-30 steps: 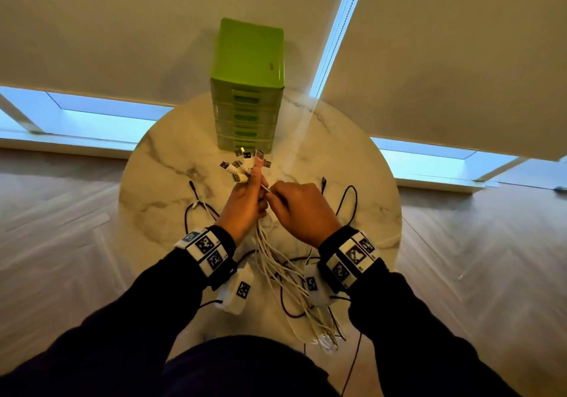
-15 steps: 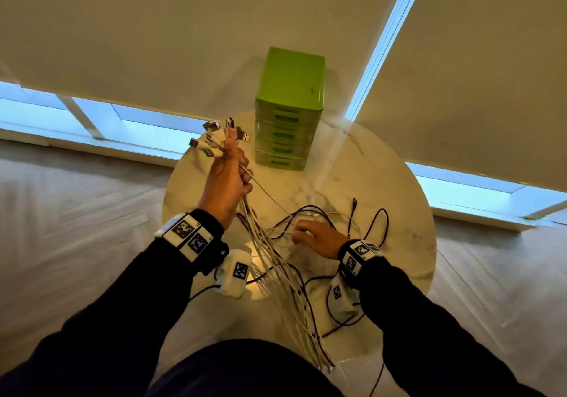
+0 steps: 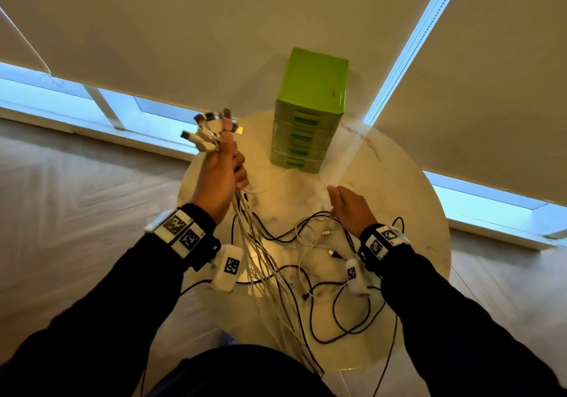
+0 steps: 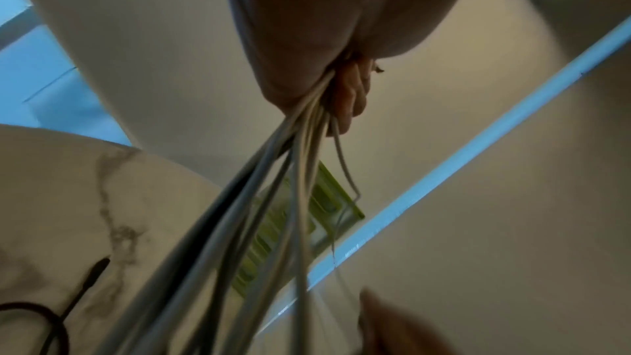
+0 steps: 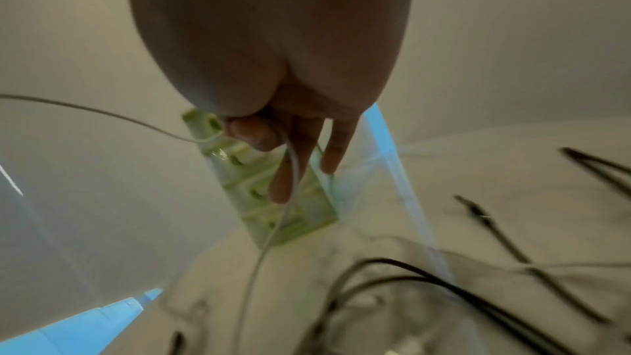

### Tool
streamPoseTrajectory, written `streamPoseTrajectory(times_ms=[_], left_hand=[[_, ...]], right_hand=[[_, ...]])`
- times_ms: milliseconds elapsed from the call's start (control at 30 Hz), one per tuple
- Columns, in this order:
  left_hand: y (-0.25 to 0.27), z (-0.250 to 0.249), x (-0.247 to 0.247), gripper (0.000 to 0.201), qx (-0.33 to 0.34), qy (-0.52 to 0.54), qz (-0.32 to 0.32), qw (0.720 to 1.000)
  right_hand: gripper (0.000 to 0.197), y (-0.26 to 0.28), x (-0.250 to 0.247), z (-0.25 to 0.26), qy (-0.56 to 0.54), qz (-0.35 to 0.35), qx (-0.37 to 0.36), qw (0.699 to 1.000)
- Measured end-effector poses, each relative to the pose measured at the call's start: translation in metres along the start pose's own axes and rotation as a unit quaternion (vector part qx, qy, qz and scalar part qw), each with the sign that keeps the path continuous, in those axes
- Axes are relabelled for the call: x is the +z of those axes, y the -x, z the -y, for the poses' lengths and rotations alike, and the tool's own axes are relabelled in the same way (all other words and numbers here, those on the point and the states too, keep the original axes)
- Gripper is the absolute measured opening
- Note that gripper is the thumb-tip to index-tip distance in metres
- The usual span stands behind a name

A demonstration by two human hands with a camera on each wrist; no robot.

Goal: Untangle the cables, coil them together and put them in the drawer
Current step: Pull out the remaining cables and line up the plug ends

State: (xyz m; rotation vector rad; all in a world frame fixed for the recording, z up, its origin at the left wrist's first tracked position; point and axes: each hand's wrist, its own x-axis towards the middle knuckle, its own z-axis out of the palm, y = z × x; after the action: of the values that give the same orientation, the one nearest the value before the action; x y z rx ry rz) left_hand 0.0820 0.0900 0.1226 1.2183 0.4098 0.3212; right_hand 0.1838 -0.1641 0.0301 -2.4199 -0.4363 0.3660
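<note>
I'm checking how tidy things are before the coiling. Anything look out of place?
Black cables still sprawl in loose loops on the marble table, and some strands trail over its near edge. The left hand grips only the white bundle. The green drawer unit looks shut.

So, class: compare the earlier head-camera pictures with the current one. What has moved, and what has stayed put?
The left hand has lifted its bundle of white cables up and away to the left, plugs fanned above the fist. The right hand left that bundle, dropped toward the table, and now draws out a single thin white cable. The green drawer unit stays shut; black cables remain loose.
</note>
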Motion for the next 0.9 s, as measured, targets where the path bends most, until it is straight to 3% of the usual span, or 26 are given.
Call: streamPoseTrajectory(times_ms=[100, 200, 300, 400, 467, 533, 600, 733, 833, 900], left_hand=[[0.007, 0.017, 0.022, 0.033, -0.038, -0.043, 0.053, 0.997], [0.013, 0.029, 0.037, 0.041, -0.061, -0.075, 0.062, 0.993], [0.018, 0.031, 0.046, 0.034, -0.051, -0.090, 0.064, 0.993], [0.016, 0.037, 0.046, 0.016, -0.026, -0.116, 0.075, 0.990], [0.015, 0.041, 0.044, 0.027, -0.007, -0.155, 0.093, 0.983], [0.015, 0.044, 0.045, 0.044, 0.009, -0.187, 0.100, 0.977], [0.016, 0.043, 0.047, 0.043, 0.011, -0.169, 0.085, 0.982], [0.011, 0.040, 0.043, 0.065, -0.005, -0.138, 0.046, 0.989], [0.011, 0.030, 0.036, 0.065, -0.015, -0.106, -0.003, 0.994], [0.011, 0.019, 0.031, 0.053, -0.007, -0.106, -0.036, 0.994]], right_hand=[[0.042, -0.004, -0.003, 0.042, -0.060, -0.050, -0.025, 0.997], [0.039, 0.003, 0.005, 0.076, -0.095, -0.071, -0.081, 0.990], [0.035, 0.012, 0.012, 0.093, -0.107, -0.056, -0.111, 0.986], [0.029, 0.018, 0.011, 0.097, -0.124, -0.050, -0.109, 0.985], [0.028, 0.021, 0.007, 0.097, -0.115, -0.042, -0.133, 0.984], [0.030, 0.026, 0.004, 0.098, -0.108, -0.015, -0.153, 0.982], [0.033, 0.031, 0.002, 0.096, -0.135, 0.024, -0.154, 0.979], [0.046, 0.034, 0.006, 0.075, -0.150, 0.130, -0.140, 0.970], [0.062, 0.031, 0.016, 0.051, -0.114, 0.208, -0.093, 0.967], [0.070, 0.029, 0.026, 0.033, -0.093, 0.236, -0.072, 0.965]])
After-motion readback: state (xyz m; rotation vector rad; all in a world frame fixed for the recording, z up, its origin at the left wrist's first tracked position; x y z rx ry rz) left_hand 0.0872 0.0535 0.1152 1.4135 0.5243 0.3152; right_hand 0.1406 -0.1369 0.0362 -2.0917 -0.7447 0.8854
